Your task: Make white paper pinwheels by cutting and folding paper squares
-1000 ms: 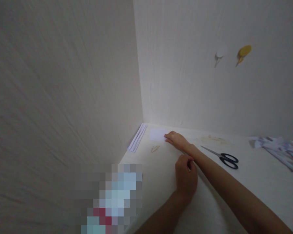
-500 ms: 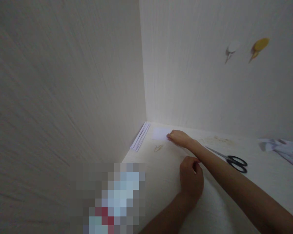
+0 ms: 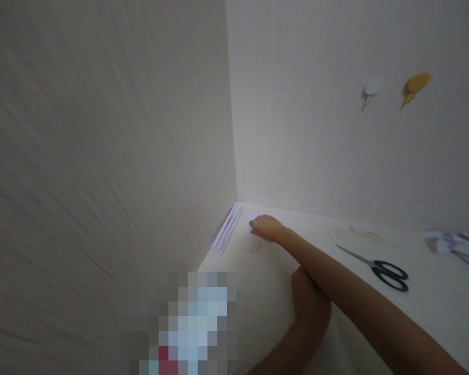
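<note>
Head view, looking down into the corner of a pale table where two light walls meet. The right hand is stretched far out toward that corner, palm down, lying flat over a small white paper slip; only a pale edge of the slip peeks out at the fingertips, so whether the fingers pinch it or just press on it I cannot tell. The slip sits on the table close to the corner, just beside a stack of folded white strips that leans along the foot of the left wall. Just below the hand, a small yellowish mark shows on the tabletop.

The left hand rests nearer the body, mostly tucked under the right forearm, curled loosely; what it has in it, if anything, is hidden.

Off to the right, black-handled scissors lie flat, blades closed and pointing toward the corner, well apart from both hands. Crumpled white paper sits at the far right edge. On the back wall, a white hook and a yellow hook hang side by side.
</note>
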{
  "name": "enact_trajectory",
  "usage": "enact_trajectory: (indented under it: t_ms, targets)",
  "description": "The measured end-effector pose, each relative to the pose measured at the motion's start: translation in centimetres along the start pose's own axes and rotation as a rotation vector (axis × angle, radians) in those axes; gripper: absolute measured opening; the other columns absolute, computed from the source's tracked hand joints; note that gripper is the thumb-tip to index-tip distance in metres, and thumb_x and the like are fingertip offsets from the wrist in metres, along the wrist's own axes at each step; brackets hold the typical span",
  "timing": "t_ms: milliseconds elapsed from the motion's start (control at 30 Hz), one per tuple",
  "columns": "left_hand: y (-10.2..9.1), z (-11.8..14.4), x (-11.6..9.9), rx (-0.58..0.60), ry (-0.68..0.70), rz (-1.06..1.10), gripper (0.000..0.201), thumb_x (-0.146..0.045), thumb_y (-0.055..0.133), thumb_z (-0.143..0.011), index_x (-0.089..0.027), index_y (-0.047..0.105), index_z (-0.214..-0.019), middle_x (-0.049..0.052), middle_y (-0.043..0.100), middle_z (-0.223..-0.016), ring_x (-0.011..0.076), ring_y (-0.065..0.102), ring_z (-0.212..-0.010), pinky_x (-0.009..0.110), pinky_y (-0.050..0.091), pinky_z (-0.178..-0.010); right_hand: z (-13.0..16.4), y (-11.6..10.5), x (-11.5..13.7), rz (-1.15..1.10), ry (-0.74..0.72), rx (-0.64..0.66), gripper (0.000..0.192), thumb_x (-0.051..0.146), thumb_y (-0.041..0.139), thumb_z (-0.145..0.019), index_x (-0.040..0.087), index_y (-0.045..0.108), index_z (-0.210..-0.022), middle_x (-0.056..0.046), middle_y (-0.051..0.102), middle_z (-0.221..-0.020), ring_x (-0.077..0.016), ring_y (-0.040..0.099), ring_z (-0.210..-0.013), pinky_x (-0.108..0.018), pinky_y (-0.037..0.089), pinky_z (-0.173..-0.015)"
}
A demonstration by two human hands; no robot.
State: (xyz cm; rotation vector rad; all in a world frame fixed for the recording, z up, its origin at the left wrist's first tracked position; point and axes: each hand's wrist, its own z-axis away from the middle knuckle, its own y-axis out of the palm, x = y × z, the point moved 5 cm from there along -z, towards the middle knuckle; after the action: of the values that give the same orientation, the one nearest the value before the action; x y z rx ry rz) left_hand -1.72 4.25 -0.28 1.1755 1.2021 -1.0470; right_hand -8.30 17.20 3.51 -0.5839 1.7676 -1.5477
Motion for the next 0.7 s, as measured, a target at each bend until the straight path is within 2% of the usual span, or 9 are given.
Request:
enact_trajectory:
  t_ms: [133,400,567,700]
  targets:
    - [0.0,0.0,-0.2,0.006,0.095,-0.075,0.021,-0.025,0.048,-0.072,-0.011,0.059,-0.061,0.007,0.064,-0.067,0.0153,0.053,-0.062,0.022,0.038,-0.05,0.1,0.1,-0.2,-0.01,0.006,0.009,0.023,0.027,0.042,-0.084,0.013,0.057,-0.094,-0.013,0.063,-0.093,-0.0201,0.058,-0.088,-0.027,0.041,-0.072]
    - [0.1,0.0,-0.1,0.0,0.046,-0.108,0.017,-0.024,0.05,-0.07,-0.012,0.059,-0.062,0.009,0.065,-0.07,0.0174,0.054,-0.066,0.021,0.039,-0.049,0.0,-0.1,-0.4,-0.069,-0.001,0.0,0.023,0.024,0.04,-0.084,0.013,0.06,-0.09,-0.012,0.064,-0.09,-0.0201,0.058,-0.087,-0.027,0.04,-0.072]
    - [0.1,0.0,0.0,0.013,0.056,-0.109,0.018,-0.024,0.049,-0.071,-0.012,0.061,-0.065,0.009,0.065,-0.072,0.0176,0.055,-0.066,0.022,0.04,-0.051,0.0,0.1,-0.6,-0.118,0.069,-0.027,0.025,0.015,0.036,-0.083,0.011,0.06,-0.089,-0.014,0.064,-0.088,-0.0198,0.059,-0.081,-0.027,0.04,-0.068]
    - [0.1,0.0,0.0,0.013,0.078,-0.114,0.019,-0.024,0.049,-0.071,-0.011,0.061,-0.064,0.01,0.065,-0.071,0.0181,0.055,-0.066,0.023,0.04,-0.051,0.1,0.4,-1.1,-0.175,0.16,-0.065,0.026,0.014,0.036,-0.081,0.011,0.061,-0.089,-0.013,0.064,-0.09,-0.0195,0.058,-0.083,-0.027,0.039,-0.07]
